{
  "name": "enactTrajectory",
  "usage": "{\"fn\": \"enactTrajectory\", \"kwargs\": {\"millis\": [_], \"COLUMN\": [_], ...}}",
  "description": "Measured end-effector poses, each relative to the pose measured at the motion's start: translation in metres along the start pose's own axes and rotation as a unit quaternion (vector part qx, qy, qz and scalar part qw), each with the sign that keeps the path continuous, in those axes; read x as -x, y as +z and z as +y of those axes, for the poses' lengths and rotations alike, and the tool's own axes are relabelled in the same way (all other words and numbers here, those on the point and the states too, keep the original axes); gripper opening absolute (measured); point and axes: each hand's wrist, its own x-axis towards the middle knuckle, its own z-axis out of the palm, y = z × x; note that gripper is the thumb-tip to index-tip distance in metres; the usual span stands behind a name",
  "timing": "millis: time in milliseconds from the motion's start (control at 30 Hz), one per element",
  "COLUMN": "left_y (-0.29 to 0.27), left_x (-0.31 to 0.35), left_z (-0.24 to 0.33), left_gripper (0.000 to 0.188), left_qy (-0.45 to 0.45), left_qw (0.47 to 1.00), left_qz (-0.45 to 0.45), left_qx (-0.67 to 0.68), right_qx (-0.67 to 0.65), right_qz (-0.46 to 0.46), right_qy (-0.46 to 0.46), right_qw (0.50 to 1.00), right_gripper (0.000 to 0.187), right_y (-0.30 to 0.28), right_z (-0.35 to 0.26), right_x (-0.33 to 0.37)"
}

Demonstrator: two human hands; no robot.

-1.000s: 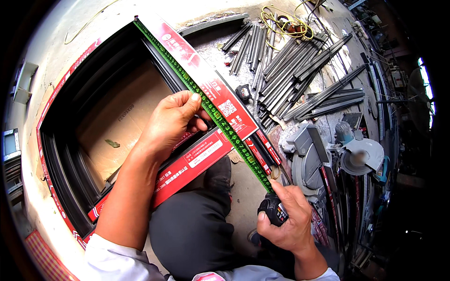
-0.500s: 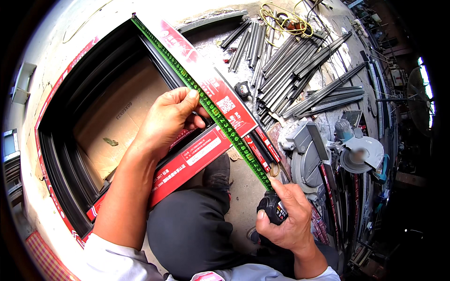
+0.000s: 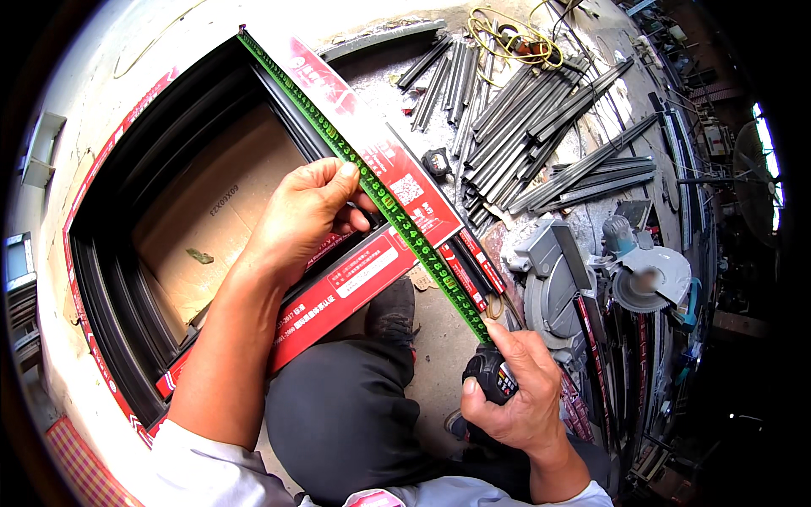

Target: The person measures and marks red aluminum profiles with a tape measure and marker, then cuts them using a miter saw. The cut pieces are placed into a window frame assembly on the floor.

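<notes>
A green tape measure blade (image 3: 416, 236) runs slantwise from the far corner of a black frame (image 3: 91, 211) down to its black case (image 3: 490, 375). My right hand (image 3: 525, 390) is closed around that case, thumb on its side and index finger by the blade's mouth. Partway along, my left hand (image 3: 319, 207) pinches the blade's edge between thumb and fingers. Red and white printed film covers the frame's outer faces, and the blade lies along the film strip (image 3: 397, 169) on its right side. Brown cardboard (image 3: 228, 203) shows inside the frame.
Dark metal profiles (image 3: 524, 127) lie piled on the floor beyond, beside a second tape measure (image 3: 437, 162). A yellow cable (image 3: 486, 34) coils at the back. To the right stands a cutting saw with a round blade (image 3: 638, 283). My knee (image 3: 338, 414) is close below the frame.
</notes>
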Motion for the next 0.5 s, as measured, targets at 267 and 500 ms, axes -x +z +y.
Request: {"fn": "enactTrajectory", "kwargs": {"millis": [267,500], "left_y": [-0.0008,0.0003], "left_x": [0.0003,0.0002], "left_z": [0.0019,0.0013], "left_gripper": [0.025,0.028], "left_qy": [-0.006,-0.001], "left_qw": [1.000,1.000], "left_qz": [-0.005,0.000], "left_qx": [-0.006,-0.011], "right_qx": [0.001,-0.001], "right_qz": [0.001,0.002], "right_qy": [0.004,0.008], "right_qw": [1.000,1.000], "right_gripper": [0.066,0.067], "right_y": [0.0001,0.0009], "right_z": [-0.0003,-0.0007], "right_x": [0.0006,0.0013]}}
